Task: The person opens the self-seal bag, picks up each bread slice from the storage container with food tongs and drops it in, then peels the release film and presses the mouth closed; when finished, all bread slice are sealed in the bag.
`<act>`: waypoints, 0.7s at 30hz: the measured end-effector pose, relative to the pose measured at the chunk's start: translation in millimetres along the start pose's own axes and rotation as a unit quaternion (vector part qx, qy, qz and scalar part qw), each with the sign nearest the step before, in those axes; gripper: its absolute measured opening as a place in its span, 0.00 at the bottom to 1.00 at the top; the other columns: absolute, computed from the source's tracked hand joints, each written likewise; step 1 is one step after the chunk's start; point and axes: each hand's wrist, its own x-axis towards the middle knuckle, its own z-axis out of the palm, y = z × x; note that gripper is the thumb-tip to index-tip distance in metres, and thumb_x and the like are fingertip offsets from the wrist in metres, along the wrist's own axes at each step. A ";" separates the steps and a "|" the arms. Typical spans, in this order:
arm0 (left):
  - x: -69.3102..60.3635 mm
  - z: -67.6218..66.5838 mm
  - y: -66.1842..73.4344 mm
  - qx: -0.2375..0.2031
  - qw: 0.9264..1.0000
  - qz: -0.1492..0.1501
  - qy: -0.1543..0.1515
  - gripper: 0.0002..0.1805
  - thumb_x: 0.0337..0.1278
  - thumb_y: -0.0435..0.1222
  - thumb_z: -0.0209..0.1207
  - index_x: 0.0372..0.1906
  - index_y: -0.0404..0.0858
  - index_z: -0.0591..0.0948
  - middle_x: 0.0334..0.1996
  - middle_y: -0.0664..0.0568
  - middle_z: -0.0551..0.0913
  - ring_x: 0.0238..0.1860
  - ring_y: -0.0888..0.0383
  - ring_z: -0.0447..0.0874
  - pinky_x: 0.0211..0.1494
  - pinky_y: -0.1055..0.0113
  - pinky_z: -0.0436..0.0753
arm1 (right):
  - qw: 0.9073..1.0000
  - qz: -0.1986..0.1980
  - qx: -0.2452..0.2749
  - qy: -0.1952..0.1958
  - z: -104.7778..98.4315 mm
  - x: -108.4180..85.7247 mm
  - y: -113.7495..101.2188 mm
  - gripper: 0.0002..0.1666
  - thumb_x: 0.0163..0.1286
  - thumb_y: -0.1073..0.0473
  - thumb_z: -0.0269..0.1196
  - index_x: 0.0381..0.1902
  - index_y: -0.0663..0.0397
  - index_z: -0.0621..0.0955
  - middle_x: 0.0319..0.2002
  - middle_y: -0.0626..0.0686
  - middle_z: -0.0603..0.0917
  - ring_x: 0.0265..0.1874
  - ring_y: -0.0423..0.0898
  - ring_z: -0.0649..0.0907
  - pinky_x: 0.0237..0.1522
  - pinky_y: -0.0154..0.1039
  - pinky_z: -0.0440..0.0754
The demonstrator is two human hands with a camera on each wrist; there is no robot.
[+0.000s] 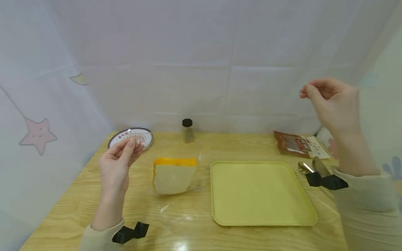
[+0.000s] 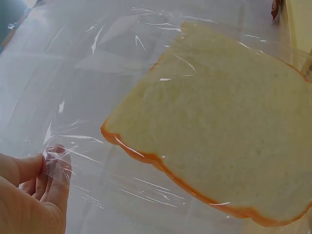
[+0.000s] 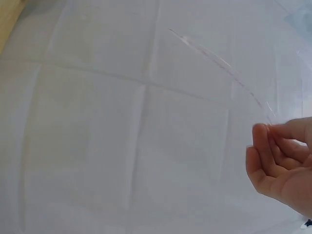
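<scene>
My left hand [image 1: 117, 165] pinches the edge of a clear plastic bag [image 2: 97, 161] between thumb and fingers, on the left. Inside the bag a bread slice [image 1: 174, 177] with an orange-brown crust hangs above the table; it fills much of the left wrist view. Raised high on the right, my right hand [image 1: 337, 101] pinches the end of a thin, clear strip [image 3: 219, 66]. The strip curves away from the fingertips in the right wrist view and can hardly be made out in the head view.
A yellow tray [image 1: 262, 193] lies on the wooden table [image 1: 176, 223]. Behind stand a small jar [image 1: 188, 134] with a black lid and a patterned plate [image 1: 147, 134]. To the right are a brown packet [image 1: 293, 144] and metal utensils [image 1: 318, 167], partly behind the right wrist.
</scene>
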 end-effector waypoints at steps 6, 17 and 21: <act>3.6 0.4 2.9 0.007 1.000 -0.003 -0.008 0.08 0.52 0.28 0.63 0.38 0.27 0.83 0.27 0.47 0.87 0.30 0.58 0.87 0.40 0.67 0.86 | 0.967 -0.113 -0.137 -0.185 2.3 -13.6 -23.5 0.05 0.65 0.64 0.61 0.35 0.58 0.84 0.28 0.42 0.86 0.29 0.20 0.78 0.30 0.15 0.73; 12.3 -7.3 5.8 0.031 0.999 -0.010 -0.027 0.05 0.52 0.28 0.63 0.35 0.31 0.84 0.25 0.50 0.87 0.27 0.59 0.87 0.37 0.69 0.86 | 0.863 -0.187 -0.034 -0.469 59.4 -70.7 -64.1 0.06 0.67 0.63 0.60 0.32 0.50 0.83 0.29 0.42 0.84 0.30 0.31 0.81 0.32 0.27 0.82; 13.6 -9.8 6.6 0.035 0.999 0.002 -0.041 0.06 0.53 0.27 0.62 0.36 0.29 0.84 0.26 0.50 0.88 0.27 0.59 0.87 0.37 0.69 0.86 | 0.809 -0.163 0.041 -0.563 86.1 -97.6 -76.1 0.07 0.68 0.63 0.58 0.31 0.52 0.82 0.29 0.43 0.84 0.30 0.28 0.80 0.36 0.23 0.81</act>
